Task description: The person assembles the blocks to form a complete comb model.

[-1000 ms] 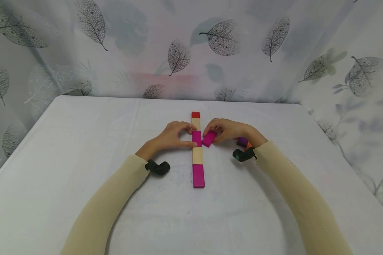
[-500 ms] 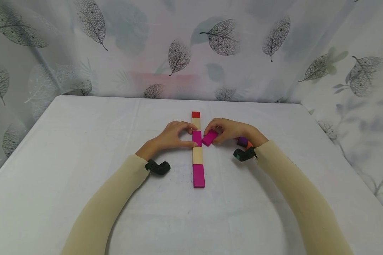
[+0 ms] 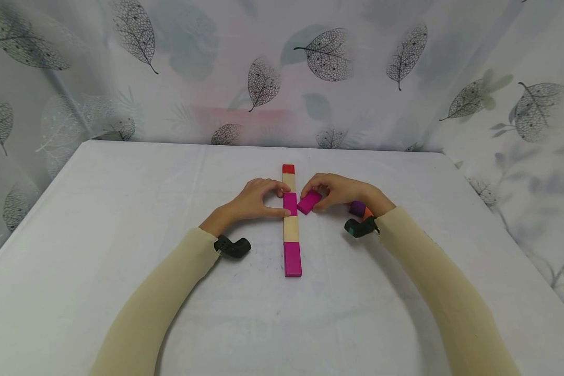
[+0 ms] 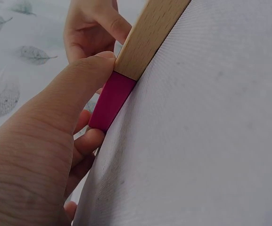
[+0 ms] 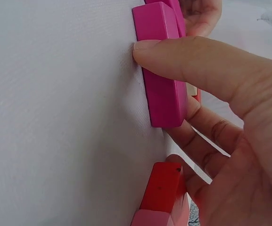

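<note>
A straight row of blocks runs away from the person in the head view. My left hand pinches the middle magenta block of that row between thumb and fingers; the left wrist view has the thumb at its joint with a plain wooden block. Just right of the row, my right hand holds another magenta block by its sides, slanted to the row. One corner of this block comes right up to the row's edge. Its thumb lies across the block in the right wrist view.
The row also has a red block at the far end, a second wooden block and a near magenta block. Purple and orange blocks lie partly hidden behind the right wrist. A red block and pink block sit below the right fingers.
The right hand has shifted very slightly right and away, turning its magenta block a little further aslant. The left hand and the row have stayed put.
</note>
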Tool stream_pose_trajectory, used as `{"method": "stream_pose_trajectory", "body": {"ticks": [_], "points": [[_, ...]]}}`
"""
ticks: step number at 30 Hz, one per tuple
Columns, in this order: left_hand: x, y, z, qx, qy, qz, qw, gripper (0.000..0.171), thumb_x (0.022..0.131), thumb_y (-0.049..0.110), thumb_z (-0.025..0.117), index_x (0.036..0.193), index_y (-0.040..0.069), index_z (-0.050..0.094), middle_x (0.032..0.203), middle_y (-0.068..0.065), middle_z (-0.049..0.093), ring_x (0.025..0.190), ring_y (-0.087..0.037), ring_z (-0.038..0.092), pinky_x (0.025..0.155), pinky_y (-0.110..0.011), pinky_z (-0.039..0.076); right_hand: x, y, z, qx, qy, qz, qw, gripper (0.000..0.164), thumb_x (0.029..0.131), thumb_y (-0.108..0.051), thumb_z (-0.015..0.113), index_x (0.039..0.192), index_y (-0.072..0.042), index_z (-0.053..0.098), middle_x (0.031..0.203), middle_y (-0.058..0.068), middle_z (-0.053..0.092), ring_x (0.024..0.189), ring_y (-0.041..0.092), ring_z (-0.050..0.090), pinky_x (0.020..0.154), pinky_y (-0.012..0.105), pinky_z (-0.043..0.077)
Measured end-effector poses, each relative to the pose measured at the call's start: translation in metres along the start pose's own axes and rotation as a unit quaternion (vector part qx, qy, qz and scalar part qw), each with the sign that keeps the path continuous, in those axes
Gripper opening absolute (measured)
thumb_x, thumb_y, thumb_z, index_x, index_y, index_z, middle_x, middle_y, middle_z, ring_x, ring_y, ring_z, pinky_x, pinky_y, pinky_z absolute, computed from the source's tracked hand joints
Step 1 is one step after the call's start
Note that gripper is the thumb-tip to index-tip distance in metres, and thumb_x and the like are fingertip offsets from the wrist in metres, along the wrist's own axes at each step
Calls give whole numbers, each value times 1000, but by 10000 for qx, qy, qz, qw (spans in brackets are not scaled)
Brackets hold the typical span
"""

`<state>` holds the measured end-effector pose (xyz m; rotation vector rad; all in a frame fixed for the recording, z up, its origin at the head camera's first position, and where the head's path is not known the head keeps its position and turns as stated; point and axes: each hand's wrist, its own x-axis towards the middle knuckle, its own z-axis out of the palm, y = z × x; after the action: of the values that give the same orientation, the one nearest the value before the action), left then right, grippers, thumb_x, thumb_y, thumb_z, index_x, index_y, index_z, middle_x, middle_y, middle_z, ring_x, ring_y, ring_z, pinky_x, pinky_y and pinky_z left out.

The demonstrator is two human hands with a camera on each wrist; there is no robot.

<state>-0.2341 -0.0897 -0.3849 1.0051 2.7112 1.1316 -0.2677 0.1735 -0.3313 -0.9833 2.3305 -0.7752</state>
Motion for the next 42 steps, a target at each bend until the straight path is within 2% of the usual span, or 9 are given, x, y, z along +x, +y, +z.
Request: {"method": "stream_pose_trajectory", "body": {"ticks": [11, 23, 34, 42], "points": [[-1, 1, -1, 2, 26, 52, 10000, 53, 79, 35, 79, 125, 14, 62, 104, 1, 61, 106, -16, 50, 106, -45, 27, 0, 3, -1, -136, 123, 23, 9998, 35, 84, -11, 76, 118, -11, 66, 114, 10, 55, 103, 25, 46, 81, 35, 41], [0, 0, 0, 37, -18, -36, 10000, 53, 80, 36, 79, 125, 15, 61, 104, 2, 60, 107, -15, 50, 108, -46, 25, 0, 4, 0, -109, 349, -136, 9992, 35, 84, -9, 76, 117, -7, 66, 108, 11, 55, 96, 25, 47, 79, 35, 40], [0, 0, -1, 14, -51, -64, 10000, 53, 80, 37, 79, 126, 16, 61, 104, 2, 59, 107, -15, 49, 108, -46, 25, 3, 5, 0, -123, 504, 188, 9985, 37, 84, -8, 75, 121, -7, 65, 116, 11, 56, 104, 25, 47, 90, 39, 43], [0, 0, -1, -22, -68, -82, 9999, 54, 80, 37, 78, 126, 16, 61, 104, 2, 59, 108, -15, 49, 109, -47, 24, 4, 8, 0, -113, 630, 189, 9978, 37, 85, -8, 74, 121, -6, 65, 116, 12, 56, 104, 26, 48, 92, 41, 43]]}}
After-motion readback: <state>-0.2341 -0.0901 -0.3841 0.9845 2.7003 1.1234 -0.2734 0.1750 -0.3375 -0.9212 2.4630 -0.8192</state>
